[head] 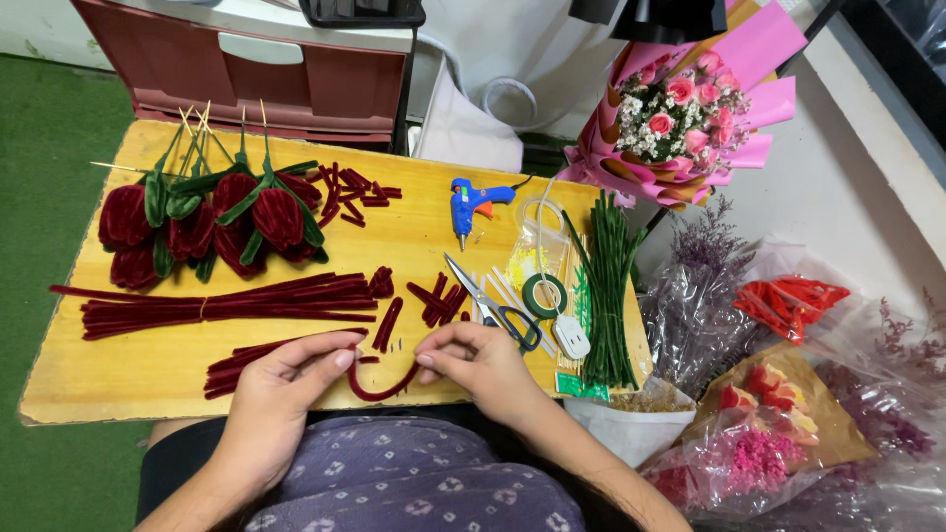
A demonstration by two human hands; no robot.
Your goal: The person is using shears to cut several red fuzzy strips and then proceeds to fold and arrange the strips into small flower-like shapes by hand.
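A dark red pipe cleaner (379,386) hangs in a shallow U at the near edge of the wooden bench (434,212), one end in each hand so the middle can curve freely. Left hand (281,389): fingers pinch the left end. Right hand (483,360): fingers pinch the right end. Just beyond lie cut red pieces (434,299) and a long bundle of red stems (227,303), within easy reach. Finished red flowers (207,222) rest at the far left; scissors (493,303), green stems (609,286) and a blue glue gun (471,204) lie to the right.
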